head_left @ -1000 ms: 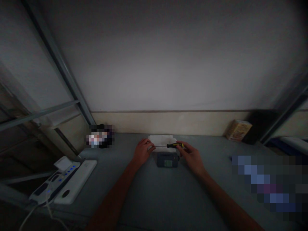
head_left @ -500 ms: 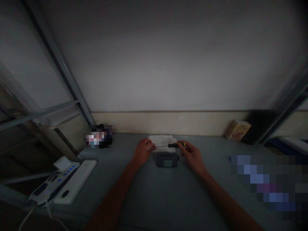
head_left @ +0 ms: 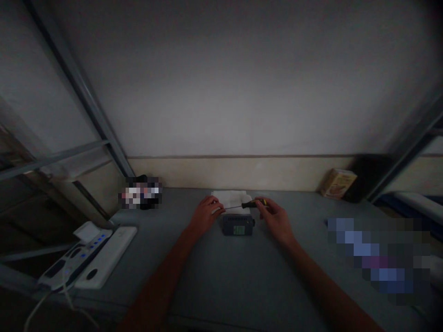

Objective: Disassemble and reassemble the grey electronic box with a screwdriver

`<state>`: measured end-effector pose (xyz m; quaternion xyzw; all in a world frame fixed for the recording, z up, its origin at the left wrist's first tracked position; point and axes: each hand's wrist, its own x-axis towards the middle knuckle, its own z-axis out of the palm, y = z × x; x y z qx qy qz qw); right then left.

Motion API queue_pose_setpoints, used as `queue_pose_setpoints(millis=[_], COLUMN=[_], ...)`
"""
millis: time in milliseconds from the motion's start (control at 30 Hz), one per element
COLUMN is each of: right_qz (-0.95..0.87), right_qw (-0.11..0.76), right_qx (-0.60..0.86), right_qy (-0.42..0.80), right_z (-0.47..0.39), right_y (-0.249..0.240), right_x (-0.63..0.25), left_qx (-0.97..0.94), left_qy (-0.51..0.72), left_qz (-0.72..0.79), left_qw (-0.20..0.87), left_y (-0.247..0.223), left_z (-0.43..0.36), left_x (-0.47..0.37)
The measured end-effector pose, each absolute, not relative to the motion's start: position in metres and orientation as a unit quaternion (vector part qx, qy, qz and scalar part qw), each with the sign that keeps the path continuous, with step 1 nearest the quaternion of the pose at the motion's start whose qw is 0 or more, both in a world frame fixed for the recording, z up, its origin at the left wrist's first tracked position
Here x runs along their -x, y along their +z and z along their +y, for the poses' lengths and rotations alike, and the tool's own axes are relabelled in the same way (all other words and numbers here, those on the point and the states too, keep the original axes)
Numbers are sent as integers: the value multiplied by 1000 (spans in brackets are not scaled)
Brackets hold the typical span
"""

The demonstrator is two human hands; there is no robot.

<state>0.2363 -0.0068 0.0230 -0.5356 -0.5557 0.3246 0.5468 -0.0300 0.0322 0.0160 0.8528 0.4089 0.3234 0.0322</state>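
Observation:
My right hand (head_left: 277, 219) is closed around the black and yellow handle of a screwdriver (head_left: 255, 203), which lies nearly level and points left. My left hand (head_left: 206, 214) pinches a small pale piece (head_left: 216, 210), too small to make out, right by the screwdriver's tip. Whether the tip touches that piece I cannot tell. Just below the shaft, a dark grey box (head_left: 228, 226) with a row of vent slots and a green label stands on the table. Behind it lies a white sheet of paper (head_left: 230, 195), partly covered by the tool and my left hand.
On the left of the grey table (head_left: 214, 276) lie a power strip (head_left: 58, 269) with blue lights and a long white case (head_left: 110, 256). A small carton (head_left: 339, 183) stands at the back right beside a black object (head_left: 368, 177). Blurred-out items lie at both sides.
The whole view has shifted slightly, so everything sits a little higher and further left. Both hands keep their grips, and the screwdriver still points at the pale piece.

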Motion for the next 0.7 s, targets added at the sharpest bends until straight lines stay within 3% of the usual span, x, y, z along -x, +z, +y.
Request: queue_pose_setpoints(millis=[500,700], right_qz=[-542,-504], right_qw=[605,648], right_qx=[507,516], right_qy=[290,244], right_z=[-10,-12], right_y=[37,51], right_x=[-241,-255], left_qx=[-836,-815], left_qy=[382,411], left_qz=[378,356], left_qw=[113,200], left_y=[27,42], left_z=[21,6], left_x=[21,15])
